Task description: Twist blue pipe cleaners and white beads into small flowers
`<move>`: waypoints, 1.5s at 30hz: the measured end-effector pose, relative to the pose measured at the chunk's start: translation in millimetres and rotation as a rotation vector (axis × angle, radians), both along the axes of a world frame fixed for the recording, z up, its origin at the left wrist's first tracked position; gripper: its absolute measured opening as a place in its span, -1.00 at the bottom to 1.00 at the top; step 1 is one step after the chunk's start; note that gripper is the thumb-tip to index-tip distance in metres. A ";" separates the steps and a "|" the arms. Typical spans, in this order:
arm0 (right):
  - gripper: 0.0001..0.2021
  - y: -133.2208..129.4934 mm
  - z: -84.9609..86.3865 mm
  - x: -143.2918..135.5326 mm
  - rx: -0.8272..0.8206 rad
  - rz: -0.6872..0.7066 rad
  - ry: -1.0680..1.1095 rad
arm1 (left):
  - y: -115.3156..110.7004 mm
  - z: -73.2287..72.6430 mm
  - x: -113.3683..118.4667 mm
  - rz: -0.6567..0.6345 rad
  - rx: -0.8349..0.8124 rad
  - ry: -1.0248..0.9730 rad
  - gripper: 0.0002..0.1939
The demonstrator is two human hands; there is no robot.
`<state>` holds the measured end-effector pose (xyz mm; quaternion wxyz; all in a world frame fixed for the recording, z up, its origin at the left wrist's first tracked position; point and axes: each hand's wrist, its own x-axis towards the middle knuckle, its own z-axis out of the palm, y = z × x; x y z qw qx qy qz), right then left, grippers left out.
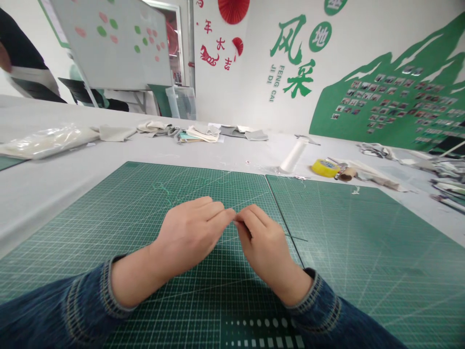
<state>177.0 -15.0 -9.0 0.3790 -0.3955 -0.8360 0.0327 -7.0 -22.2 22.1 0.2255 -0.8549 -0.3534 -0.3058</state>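
My left hand (194,228) is closed in a pinch, its fingertips meeting those of my right hand (263,240) over the green cutting mat (189,300). My right hand is also pinched shut, thumb against forefinger. Whatever lies between the fingertips is too small or too hidden to make out. A thin dark cord-like piece (297,237) shows just beyond my right hand; I cannot tell whether it is held or lies on the mat. Pale green thread (167,194) lies on the mat behind my left hand.
A second cutting mat (363,232) adjoins on the right. Behind the mats are a white roll (294,155), yellow tape (325,167), fabric pieces (207,133) and a plastic-wrapped bundle (51,140). A person (25,48) is at the far left, near a whiteboard (116,43).
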 end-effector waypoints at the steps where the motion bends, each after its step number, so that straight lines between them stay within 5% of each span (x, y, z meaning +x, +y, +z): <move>1: -0.80 0.0 -0.1 -0.3 0.004 -0.001 -0.014 | 2.0 1.0 -1.4 0.026 -0.043 -0.039 -0.81; 7: -0.79 0.3 2.8 -2.1 -0.018 0.033 -0.040 | 18.4 8.2 -12.5 0.011 -0.502 -0.217 -0.84; 14: -0.79 -1.1 4.0 -1.7 -0.092 0.142 0.035 | 36.3 7.6 -21.8 -0.018 -0.852 -0.373 -0.85; 20: -0.85 -1.2 7.3 -1.5 -0.191 0.233 0.217 | 48.3 1.0 -29.9 -0.264 -1.265 -0.555 -0.89; 25: -0.87 0.3 14.1 -1.8 -0.326 0.166 0.412 | 47.3 -8.2 -22.8 -0.277 -1.417 -0.716 -0.91; 34: -0.92 12.1 8.8 0.0 -0.816 0.123 1.025 | 28.8 -25.7 6.1 -0.243 -1.333 -0.920 -0.81; 45: -0.88 12.0 7.7 -1.0 -0.905 0.099 1.149 | 5.9 -28.5 9.2 -0.088 -0.410 -0.458 -0.87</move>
